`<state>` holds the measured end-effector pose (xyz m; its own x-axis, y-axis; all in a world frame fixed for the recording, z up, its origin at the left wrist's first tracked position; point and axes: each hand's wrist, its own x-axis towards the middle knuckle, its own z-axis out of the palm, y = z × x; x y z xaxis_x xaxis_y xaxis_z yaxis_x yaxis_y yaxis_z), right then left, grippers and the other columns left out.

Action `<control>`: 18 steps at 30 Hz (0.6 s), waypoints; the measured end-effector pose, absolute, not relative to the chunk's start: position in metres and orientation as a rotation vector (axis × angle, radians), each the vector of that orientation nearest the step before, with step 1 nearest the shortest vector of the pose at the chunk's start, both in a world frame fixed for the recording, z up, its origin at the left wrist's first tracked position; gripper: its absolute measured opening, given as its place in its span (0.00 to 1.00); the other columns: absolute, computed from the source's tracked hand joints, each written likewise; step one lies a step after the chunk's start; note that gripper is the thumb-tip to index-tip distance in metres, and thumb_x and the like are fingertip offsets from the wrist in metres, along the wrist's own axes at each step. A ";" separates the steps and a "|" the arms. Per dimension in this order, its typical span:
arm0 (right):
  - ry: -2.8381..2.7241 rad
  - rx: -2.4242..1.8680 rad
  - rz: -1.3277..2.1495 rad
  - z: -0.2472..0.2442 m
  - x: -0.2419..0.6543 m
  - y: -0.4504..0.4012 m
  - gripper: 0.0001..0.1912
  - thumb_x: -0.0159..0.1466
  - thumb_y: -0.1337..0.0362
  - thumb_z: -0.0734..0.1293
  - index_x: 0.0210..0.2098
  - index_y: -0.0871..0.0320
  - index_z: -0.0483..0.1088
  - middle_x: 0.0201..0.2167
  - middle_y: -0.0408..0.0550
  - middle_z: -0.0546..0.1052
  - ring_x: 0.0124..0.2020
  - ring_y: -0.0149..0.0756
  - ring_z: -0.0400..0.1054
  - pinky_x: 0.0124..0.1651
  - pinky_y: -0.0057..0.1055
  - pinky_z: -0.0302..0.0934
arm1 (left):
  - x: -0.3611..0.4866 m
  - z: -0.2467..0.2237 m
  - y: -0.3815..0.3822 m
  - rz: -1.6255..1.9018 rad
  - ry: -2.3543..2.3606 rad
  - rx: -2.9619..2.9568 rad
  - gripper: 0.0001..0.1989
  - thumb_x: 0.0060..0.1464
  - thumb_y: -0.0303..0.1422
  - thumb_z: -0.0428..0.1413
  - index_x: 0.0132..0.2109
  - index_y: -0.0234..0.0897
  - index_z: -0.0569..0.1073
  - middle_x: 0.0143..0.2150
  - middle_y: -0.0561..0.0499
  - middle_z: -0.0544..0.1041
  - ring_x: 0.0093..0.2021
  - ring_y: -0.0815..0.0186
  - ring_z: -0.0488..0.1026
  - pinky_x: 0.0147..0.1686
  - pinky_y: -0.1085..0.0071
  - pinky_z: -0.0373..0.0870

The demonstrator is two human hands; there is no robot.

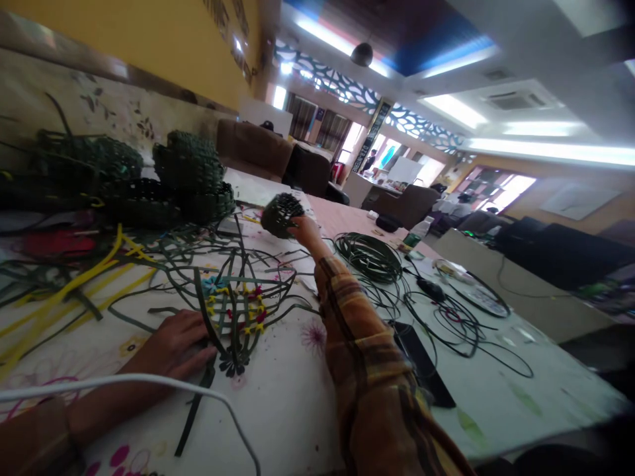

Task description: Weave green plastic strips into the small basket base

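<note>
My right hand (305,233) is stretched far forward, its fingers closed on the rim of a small dark green woven basket (280,215), which is tilted over the table. Lower left, my left hand (173,347) rests on the table with fingers bent at the edge of an unfinished woven piece (233,307). Its fingertips are partly hidden by the green strips there. That piece is a grid of flat green strips with yellow, red and blue knots, its loose ends curving up and outward. One dark strip (191,420) lies below my left fingers.
Larger green woven baskets (186,168) are stacked at the back left. Yellow strips (84,287) and loose green ones spread at left. A coil of green strip (370,256), cables (456,324), a black flat object (426,367) and a bottle (419,231) lie right. A white cable (149,378) crosses the foreground.
</note>
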<state>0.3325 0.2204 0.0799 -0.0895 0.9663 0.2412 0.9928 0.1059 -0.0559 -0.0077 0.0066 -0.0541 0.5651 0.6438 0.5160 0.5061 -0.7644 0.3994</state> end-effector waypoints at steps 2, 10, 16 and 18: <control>-2.265 -1.808 -0.127 0.084 0.327 0.217 0.36 0.71 0.62 0.71 0.76 0.52 0.62 0.71 0.53 0.71 0.67 0.40 0.69 0.66 0.30 0.63 | -0.009 -0.055 0.007 0.984 0.990 2.566 0.15 0.70 0.40 0.52 0.47 0.44 0.82 0.49 0.47 0.82 0.52 0.57 0.75 0.55 0.64 0.68; -2.327 -1.915 0.001 0.093 0.352 0.159 0.19 0.71 0.64 0.70 0.61 0.57 0.79 0.54 0.54 0.84 0.56 0.43 0.77 0.59 0.32 0.66 | -0.017 -0.063 0.017 0.944 1.071 2.519 0.16 0.67 0.44 0.54 0.41 0.44 0.83 0.47 0.47 0.84 0.49 0.56 0.77 0.53 0.64 0.72; -2.274 -2.050 -0.014 0.091 0.367 0.094 0.15 0.73 0.61 0.68 0.56 0.54 0.82 0.52 0.51 0.85 0.54 0.42 0.77 0.54 0.29 0.65 | -0.017 -0.045 0.017 0.863 1.148 2.452 0.22 0.67 0.49 0.50 0.39 0.40 0.82 0.47 0.47 0.84 0.49 0.58 0.78 0.51 0.68 0.76; -2.245 -2.064 -0.006 0.090 0.367 0.076 0.15 0.74 0.61 0.67 0.55 0.53 0.82 0.52 0.51 0.85 0.54 0.42 0.77 0.52 0.29 0.65 | -0.020 -0.041 0.017 0.876 1.229 2.369 0.22 0.69 0.49 0.49 0.40 0.38 0.81 0.48 0.48 0.84 0.48 0.60 0.78 0.51 0.70 0.76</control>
<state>0.3666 0.0757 0.0895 -0.0816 0.9942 0.0706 0.9945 0.0858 -0.0598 -0.0204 0.0173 -0.0408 0.4386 0.8194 0.3690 0.6159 -0.5731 0.5406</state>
